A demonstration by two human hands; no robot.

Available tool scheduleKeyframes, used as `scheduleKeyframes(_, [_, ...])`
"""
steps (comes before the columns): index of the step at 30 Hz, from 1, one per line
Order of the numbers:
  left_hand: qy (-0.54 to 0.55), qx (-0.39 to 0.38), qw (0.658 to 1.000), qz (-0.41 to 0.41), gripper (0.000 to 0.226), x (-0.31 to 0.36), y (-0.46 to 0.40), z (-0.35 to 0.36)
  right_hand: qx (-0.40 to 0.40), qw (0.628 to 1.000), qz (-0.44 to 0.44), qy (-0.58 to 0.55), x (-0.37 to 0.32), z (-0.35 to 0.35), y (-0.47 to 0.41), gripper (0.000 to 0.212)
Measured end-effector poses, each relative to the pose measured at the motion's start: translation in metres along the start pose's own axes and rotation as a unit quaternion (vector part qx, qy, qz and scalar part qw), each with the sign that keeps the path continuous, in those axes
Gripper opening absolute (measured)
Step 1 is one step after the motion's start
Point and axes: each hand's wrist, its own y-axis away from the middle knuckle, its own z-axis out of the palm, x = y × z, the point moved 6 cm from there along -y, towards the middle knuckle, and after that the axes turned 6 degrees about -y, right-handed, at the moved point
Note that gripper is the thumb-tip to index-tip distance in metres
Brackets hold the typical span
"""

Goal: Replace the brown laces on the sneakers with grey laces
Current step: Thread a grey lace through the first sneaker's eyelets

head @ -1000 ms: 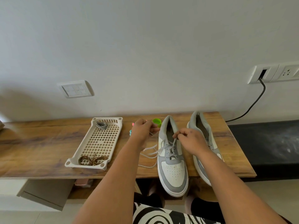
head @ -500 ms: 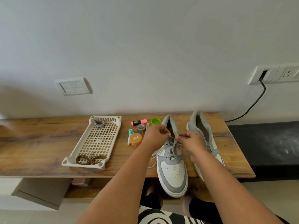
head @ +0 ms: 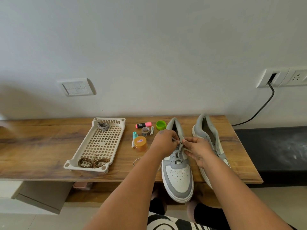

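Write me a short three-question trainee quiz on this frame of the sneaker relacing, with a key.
1. True or false: the brown laces are threaded in the right sneaker.
2. Which sneaker are the left hand and right hand working on?
A. left sneaker
B. right sneaker
C. neither
3. Fill in: the spare grey lace bundle lies at the ___ end of the tray.

Key
1. False: they lie in the tray's near end.
2. A: both hands pinch the grey lace over its tongue.
3. Far, towards the wall.
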Motion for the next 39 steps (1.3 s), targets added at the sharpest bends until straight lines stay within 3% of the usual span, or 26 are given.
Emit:
scheduleKeyframes(18, [-0.031,0.029,0.999,0.017,0.019,-0.001,-0.002,0.008,-0.022,0.999,-0.012,0.028,-0.004,0.0,0.004,0.008])
scheduleKeyframes(22, [-0.038,0.012,0.999,0.021,0.023,-0.002,-0.004,0.01,-0.016,0.994,-0.043,0.101,-0.018,-0.008,0.005,0.012])
scheduleKeyframes(25, [-0.091,0.005,0.996,0.016,0.027,0.0,-0.003,0.01,0.034,0.955,-0.116,0.27,-0.042,-0.021,0.009,0.011])
scheduleKeyframes(29, [-0.072,-0.009,0.997,0.005,0.027,-0.004,-0.004,0.007,0.104,0.863,-0.183,0.46,-0.095,-0.048,0.032,0.014])
scheduleKeyframes(33, [-0.009,-0.026,1.0,-0.005,0.026,-0.011,-0.006,0.008,0.117,0.803,-0.147,0.565,-0.126,-0.073,0.05,0.014])
scheduleKeyframes(35, [0.008,-0.032,0.999,-0.004,0.026,-0.011,-0.006,0.009,0.081,0.792,-0.146,0.587,-0.118,-0.06,0.052,0.019])
scheduleKeyframes(39, [0.047,-0.033,0.998,-0.006,0.038,-0.011,-0.006,0.009,-0.018,0.809,-0.207,0.55,-0.076,-0.008,0.041,0.022])
